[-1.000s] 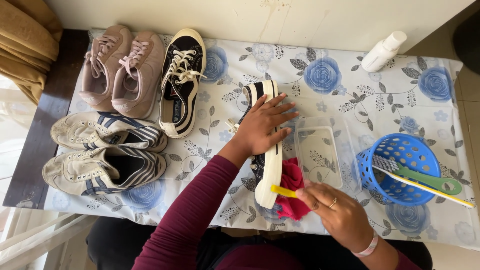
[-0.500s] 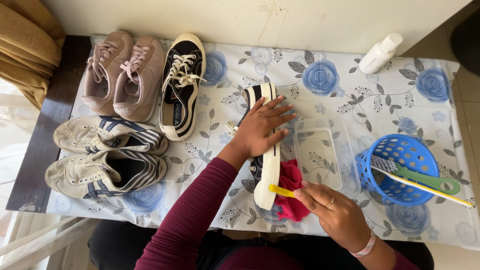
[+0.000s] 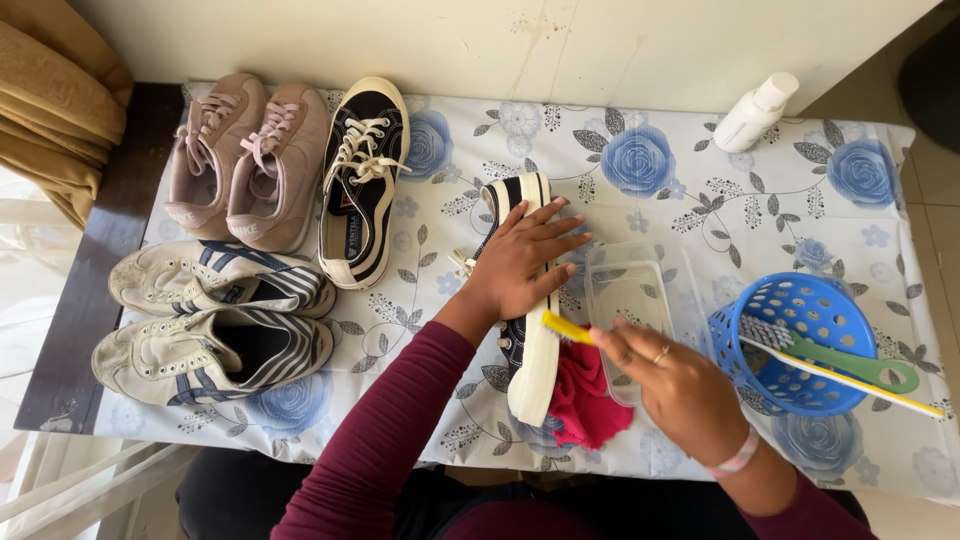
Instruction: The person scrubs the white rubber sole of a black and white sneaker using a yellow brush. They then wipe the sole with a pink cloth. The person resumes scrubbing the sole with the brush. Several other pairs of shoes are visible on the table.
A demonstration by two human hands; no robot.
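Sneaker, canvas w/ rubber sole: left hand flat; right hand grip pinching yellow brush.

A home: a table under a blue-rose floral cloth against a plain wall, a tan curtain beside its left edge

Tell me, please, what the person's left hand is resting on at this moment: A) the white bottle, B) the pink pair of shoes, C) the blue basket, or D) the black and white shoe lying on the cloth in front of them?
D: the left hand lies spread flat on the black and white shoe, pinning it to the table, while the right hand holds a yellow brush at its sole.
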